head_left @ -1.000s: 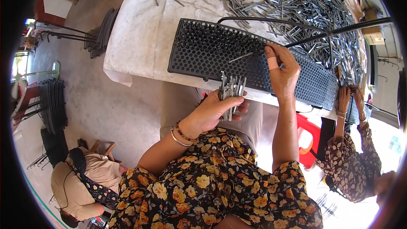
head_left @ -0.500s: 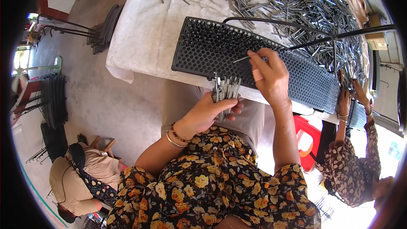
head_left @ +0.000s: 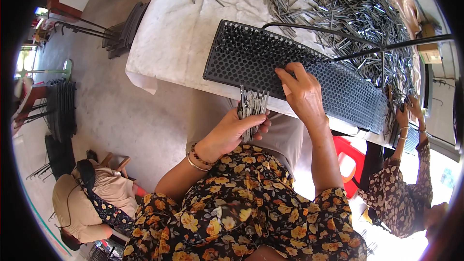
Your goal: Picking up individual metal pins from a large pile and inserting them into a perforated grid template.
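Observation:
My left hand (head_left: 231, 131) is closed around a bundle of thin grey metal strips (head_left: 252, 108), their ends pointing up and away from me. It is just off the near edge of a long black tray (head_left: 237, 71) full of round holes. Dark pieces (head_left: 241, 38) stand in the holes along the tray's far left part. Over the middle of the tray is my right hand (head_left: 304, 94), thumb and forefinger pinched together right at the holes. Whatever is between those fingertips is hidden.
A large heap of loose metal strips (head_left: 333, 12) covers the far right of the white-covered table (head_left: 169, 38). A black bent metal bar (head_left: 353, 53) crosses over the tray. A co-worker's hands (head_left: 408, 111) are at the right end. A red stool (head_left: 349, 164) stands below.
My right hand has lowered to the tray's holes, and the single strip that showed in its pinch is no longer visible. My left hand still grips its bundle. The view has shifted slightly.

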Motion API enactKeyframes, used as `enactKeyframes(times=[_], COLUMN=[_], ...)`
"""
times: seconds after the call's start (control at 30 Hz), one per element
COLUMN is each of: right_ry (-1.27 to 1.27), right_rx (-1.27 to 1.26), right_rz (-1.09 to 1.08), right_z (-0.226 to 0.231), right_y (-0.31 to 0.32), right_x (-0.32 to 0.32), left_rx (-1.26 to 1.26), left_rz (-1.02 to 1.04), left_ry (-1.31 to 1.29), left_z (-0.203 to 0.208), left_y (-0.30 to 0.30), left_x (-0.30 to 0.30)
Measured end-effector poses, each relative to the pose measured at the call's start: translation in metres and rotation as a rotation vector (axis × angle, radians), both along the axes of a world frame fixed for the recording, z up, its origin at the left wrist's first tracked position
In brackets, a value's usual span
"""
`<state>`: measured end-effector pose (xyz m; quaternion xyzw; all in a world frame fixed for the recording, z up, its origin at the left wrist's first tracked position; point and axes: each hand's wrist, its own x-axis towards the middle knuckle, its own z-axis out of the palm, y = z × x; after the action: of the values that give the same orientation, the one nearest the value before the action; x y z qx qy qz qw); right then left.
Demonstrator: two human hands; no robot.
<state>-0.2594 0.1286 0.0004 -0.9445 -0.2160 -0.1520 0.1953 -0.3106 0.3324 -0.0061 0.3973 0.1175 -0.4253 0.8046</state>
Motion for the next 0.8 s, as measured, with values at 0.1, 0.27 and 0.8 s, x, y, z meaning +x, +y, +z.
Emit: enactKeyframes(times=[0.1,0.27,0.8], right_ry=[0.015,-0.024,-0.121], right_rx=[0.008,-0.020,0.588], right_rz=[0.068,0.111,-0.446], right_z=[0.003,0.006,0.016], right_y=[-0.002,-0.008,-0.049], right_x=[-0.003,-0.024,-0.008], left_rx=[-0.001,0.012,0.009], left_rz=[0.017,0.003,-0.131], left_ry=[0.008,-0.018,0.003], left_z=[0.000,-0.001,0.002], left_y=[0.000,-0.001,-0.050], left_x=[0.002,0.004,0.013])
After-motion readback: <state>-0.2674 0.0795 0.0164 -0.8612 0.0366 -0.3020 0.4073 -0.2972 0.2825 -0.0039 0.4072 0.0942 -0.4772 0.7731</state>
